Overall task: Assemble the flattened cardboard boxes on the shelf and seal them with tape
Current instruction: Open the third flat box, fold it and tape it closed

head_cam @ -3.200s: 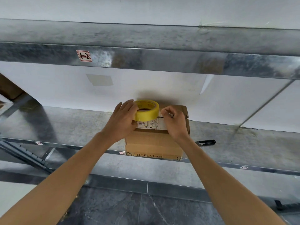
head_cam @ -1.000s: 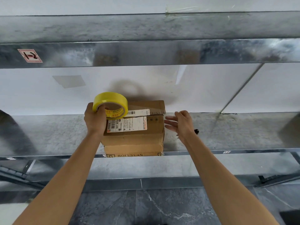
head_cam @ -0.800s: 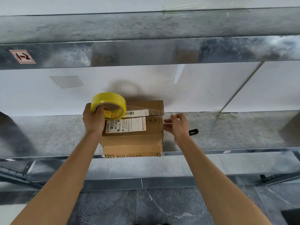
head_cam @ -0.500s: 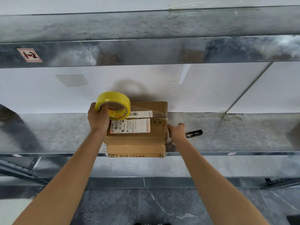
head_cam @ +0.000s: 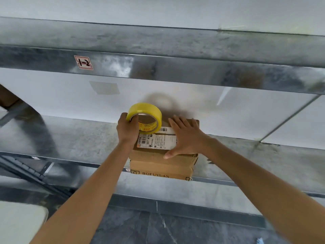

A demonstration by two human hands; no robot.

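Yellow tape roll (head_cam: 144, 118) sits gripped in my left hand (head_cam: 127, 128) at the box's (head_cam: 162, 158) left top edge on the shelf (head_cam: 70, 136), and my right hand (head_cam: 186, 137), just down at the box's side, now lies flat and open on top, pressing the tape down.

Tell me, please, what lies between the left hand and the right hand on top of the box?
In the head view, the white shipping label lies between the left hand and the right hand, on the cardboard box.

Both forearms bare, no sleeves visible; left hand (head_cam: 127, 128), right hand (head_cam: 187, 138) ungloved.
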